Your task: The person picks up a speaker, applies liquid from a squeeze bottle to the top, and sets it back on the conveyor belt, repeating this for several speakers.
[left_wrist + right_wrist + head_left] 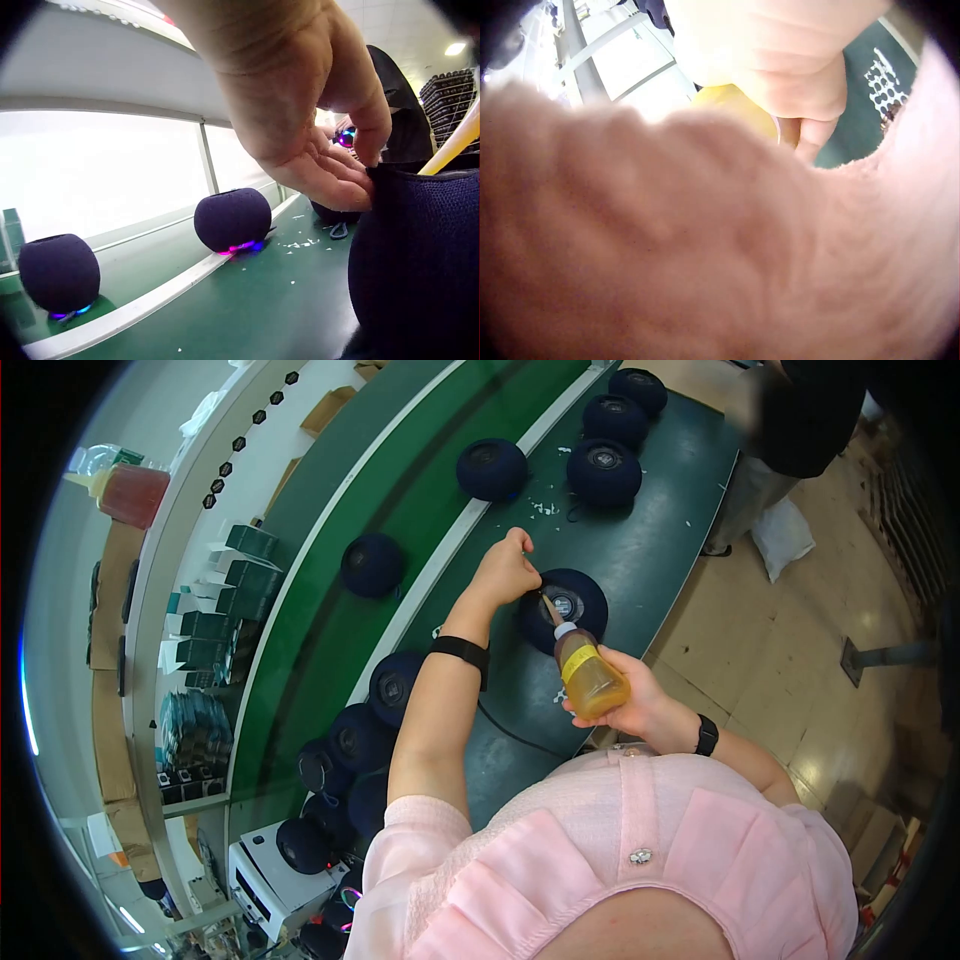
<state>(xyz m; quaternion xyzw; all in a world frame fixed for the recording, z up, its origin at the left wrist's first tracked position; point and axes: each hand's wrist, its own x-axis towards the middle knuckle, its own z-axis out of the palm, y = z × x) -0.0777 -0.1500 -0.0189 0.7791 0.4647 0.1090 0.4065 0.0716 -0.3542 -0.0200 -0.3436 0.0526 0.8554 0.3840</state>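
Note:
A dark blue round fabric-covered speaker (590, 606) stands on the green table, its top opening facing up. My left hand (503, 572) pinches the fabric at the opening's edge; the left wrist view shows thumb and fingers of that hand (300, 105) at the rim of the speaker (420, 255). My right hand (640, 705) grips a squeeze bottle (592, 678) of amber liquid with a yellow label, its nozzle tilted into the opening. In the right wrist view, the hand (795, 45) wraps round the yellow bottle (731, 101), with much of the view blocked.
More round speakers (604, 472) stand farther along the table, and several crowd its near left end. Others sit on the green belt (290, 690) beyond the white rail (425, 578). White scraps (543, 509) lie on the table. A cable (515, 735) runs near my body. Another person (810, 410) is at far right.

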